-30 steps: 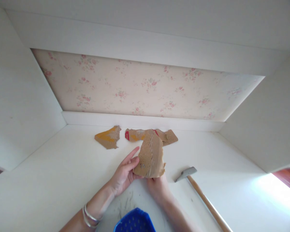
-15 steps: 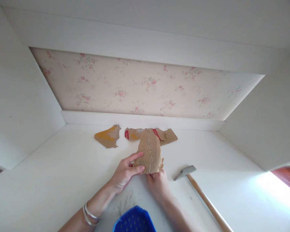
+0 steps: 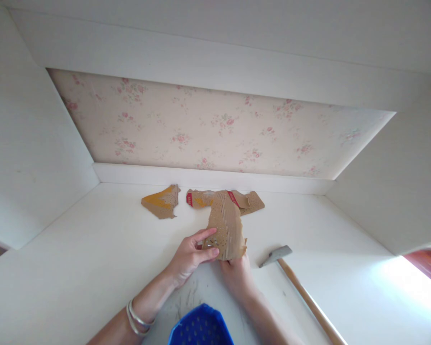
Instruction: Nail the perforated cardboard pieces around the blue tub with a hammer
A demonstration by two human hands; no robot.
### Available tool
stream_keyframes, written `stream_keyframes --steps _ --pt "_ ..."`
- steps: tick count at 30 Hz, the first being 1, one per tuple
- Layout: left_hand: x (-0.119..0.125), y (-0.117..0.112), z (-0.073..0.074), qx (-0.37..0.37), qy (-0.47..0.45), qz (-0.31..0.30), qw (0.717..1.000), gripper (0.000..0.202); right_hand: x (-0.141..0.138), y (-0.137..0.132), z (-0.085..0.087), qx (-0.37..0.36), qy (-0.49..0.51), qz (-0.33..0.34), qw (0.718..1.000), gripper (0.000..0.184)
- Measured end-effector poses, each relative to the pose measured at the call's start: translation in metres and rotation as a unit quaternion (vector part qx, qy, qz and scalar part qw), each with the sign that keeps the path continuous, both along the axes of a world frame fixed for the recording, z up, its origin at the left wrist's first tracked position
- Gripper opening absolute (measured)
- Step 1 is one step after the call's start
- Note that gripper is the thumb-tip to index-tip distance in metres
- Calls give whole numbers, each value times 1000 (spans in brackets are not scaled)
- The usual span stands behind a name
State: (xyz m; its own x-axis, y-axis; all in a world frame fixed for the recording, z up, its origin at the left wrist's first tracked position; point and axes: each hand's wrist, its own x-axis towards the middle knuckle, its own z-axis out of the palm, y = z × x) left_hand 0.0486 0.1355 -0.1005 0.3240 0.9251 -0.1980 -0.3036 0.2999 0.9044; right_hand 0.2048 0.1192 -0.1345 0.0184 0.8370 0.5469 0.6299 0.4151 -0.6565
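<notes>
My left hand (image 3: pixel 191 256) pinches the left edge of a torn piece of cardboard (image 3: pixel 227 225), its thumb and index finger lying over the front face. The piece is brown, ragged and dotted with small holes, with ridges showing down its right side. Below its bottom edge is my right hand (image 3: pixel 237 278), closed, its fingers mostly hidden behind the cardboard. Behind it lie another torn cardboard strip with red labels (image 3: pixel 200 198) and, to the left, a cardboard scrap with a yellow patch (image 3: pixel 162 202).
A hammer (image 3: pixel 282 254) with a wooden handle lies to the right on the white surface (image 3: pixel 111 249). A blue perforated plastic container (image 3: pixel 201 326) stands at the front, near my body. White panels enclose both sides; floral wallpaper (image 3: pixel 222 129) covers the back.
The held cardboard and both hands have shifted slightly right and down in view. The hammer and the other scraps lie as before.
</notes>
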Motion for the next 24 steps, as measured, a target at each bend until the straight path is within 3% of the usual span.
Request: stream_keyframes --steps 3,6,8,11,13,16,24 --pt "-1 3 1 7 -21 27 999 69 -1 2 4 -15 22 -9 1000 19" --pt "-4 8 3 51 7 97 994 69 0 4 9 -20 51 -34 998 14" --pt "-7 10 4 116 77 146 979 61 1 3 13 -13 73 -55 996 16" --pt "-8 9 2 234 211 186 931 47 -1 -3 17 -4 82 -37 996 14" --pt "-6 7 -3 297 275 180 896 42 -4 -8 20 -5 70 8 997 18" --pt "-4 2 -11 360 308 144 869 46 -8 -12 23 -5 43 63 997 25" --pt "-4 -2 -14 407 308 90 855 47 -8 -13 23 60 -25 87 994 30"
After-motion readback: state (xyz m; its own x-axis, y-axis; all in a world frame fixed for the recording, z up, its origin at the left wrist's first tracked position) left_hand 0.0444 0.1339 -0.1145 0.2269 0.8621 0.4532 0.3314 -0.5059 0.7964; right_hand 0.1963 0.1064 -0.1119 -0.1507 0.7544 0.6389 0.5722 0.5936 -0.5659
